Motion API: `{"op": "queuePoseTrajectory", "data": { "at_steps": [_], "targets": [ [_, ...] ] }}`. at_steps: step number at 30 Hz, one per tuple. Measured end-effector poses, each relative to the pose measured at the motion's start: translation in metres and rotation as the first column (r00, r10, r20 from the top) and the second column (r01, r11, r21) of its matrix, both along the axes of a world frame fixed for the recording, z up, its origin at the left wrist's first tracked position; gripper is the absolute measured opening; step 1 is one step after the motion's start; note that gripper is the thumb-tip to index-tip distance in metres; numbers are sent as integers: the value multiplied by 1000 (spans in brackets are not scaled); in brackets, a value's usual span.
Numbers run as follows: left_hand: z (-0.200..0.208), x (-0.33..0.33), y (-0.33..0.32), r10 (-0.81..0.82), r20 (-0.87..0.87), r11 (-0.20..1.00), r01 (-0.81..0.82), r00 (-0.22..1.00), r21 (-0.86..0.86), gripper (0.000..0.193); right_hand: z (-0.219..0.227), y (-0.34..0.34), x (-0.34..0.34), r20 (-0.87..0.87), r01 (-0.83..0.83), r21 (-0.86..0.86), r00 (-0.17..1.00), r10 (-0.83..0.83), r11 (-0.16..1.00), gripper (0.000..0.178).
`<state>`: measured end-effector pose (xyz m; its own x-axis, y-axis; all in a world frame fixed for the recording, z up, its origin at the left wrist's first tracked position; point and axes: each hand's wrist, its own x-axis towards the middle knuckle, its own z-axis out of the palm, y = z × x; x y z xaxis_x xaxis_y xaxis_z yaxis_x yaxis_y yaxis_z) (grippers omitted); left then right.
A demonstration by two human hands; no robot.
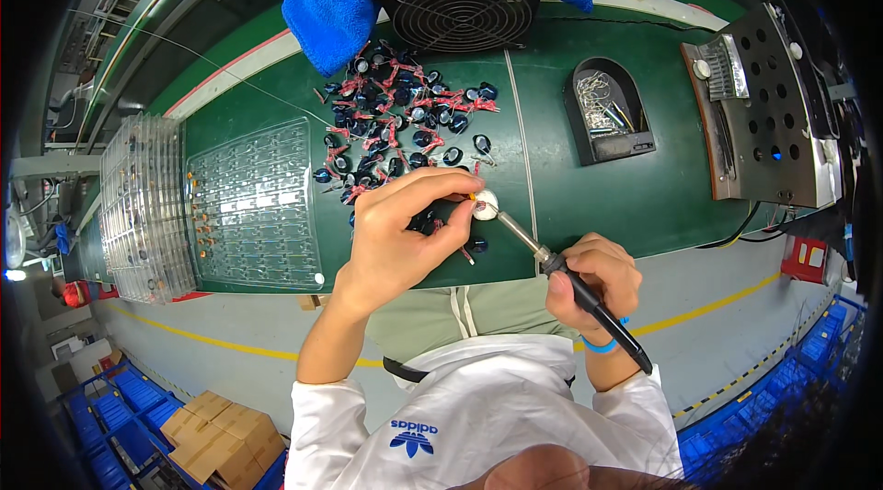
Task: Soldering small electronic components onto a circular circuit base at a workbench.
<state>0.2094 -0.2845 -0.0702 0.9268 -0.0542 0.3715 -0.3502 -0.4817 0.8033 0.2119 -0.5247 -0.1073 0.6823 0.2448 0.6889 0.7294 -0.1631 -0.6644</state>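
Observation:
My right hand is wrapped round the black handle of a soldering iron. The iron's metal shaft slants up to the left, its tip at a small white round piece. Thumb and forefinger of my left hand pinch a tiny part with a yellow-orange bit at that piece's left edge; the fingertips hide most of it. Behind and under my left hand lies a pile of small dark round components with red wires.
A clear plastic tray with small orange parts at one side lies left, beside a stack of clear trays. Beyond the pile stands a black fan under a blue towel. A black bin of metal pins and a perforated metal box stand right.

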Motion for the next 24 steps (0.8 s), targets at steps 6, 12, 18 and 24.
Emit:
{"op": "queuePoseTrajectory", "data": {
  "at_steps": [6, 12, 18, 24],
  "targets": [
    [5, 5, -6, 9, -5, 1000, -9, 1000, 1, 23, -3, -9, -5, -39, 31, 53, 999, -29, 998, 32],
    [8, -2, 1, 0, 34, 1000, 0, 999, -11, 18, -12, -19, -11, -110, 59, 34, 992, -55, 998, 41],
    [19, -25, 11, -7, -6, 972, 5, 1000, -236, 19, -15, -29, 11, 75, 476, -64, 879, -471, 877, 34],
    [57, -58, 60, 170, 145, 970, -139, 975, -200, 22, -3, -30, 8, -260, 469, -162, 829, -496, 868, 33]
  ]
}}
